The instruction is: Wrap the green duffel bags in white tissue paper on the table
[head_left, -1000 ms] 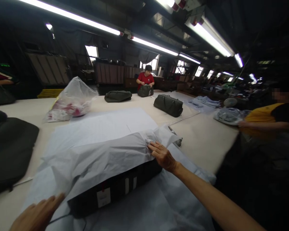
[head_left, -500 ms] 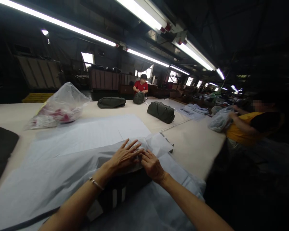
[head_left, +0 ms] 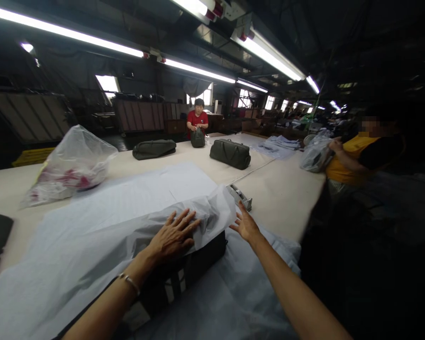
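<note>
My left hand (head_left: 173,234) lies flat with fingers spread, pressing a thin white wrapping sheet (head_left: 212,208) down on a dark bag (head_left: 207,259) with pale stripes on its side. The bag's top is under the sheet and my left forearm covers part of its front. To the right of the bag, my right hand (head_left: 247,225) is open with nothing in it. Its fingertips are close to the sheet's right end and to a grey tape dispenser (head_left: 241,197), which stands partly behind the sheet.
Several dark bags, one a handled bag (head_left: 230,153), stand along the far side of the pale table (head_left: 276,198). A clear plastic bag (head_left: 74,165) with red and white contents sits at left. One person in red (head_left: 197,120) is across the table, another in yellow (head_left: 350,158) at right.
My right hand has let go of the sheet's end and moved right toward the tape dispenser, its fingers opening. My left hand stays on the sheet. The view has shifted slightly.
</note>
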